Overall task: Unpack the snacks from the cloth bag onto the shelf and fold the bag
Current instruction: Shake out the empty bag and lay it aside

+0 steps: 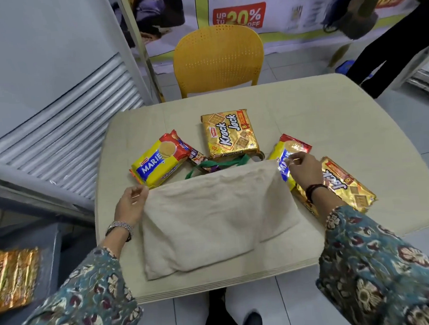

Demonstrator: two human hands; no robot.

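Both hands pinch the cloth bag (211, 212) far corners, left hand (130, 206), right hand (302, 169), spreading it flat on the worktop (330, 111) for folding.

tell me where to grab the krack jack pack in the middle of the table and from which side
Grip the Krack Jack pack across its two long side edges, coming straight down from above. It lies flat, with bare table on both sides; its near edge is crowded by the bag's green handles.
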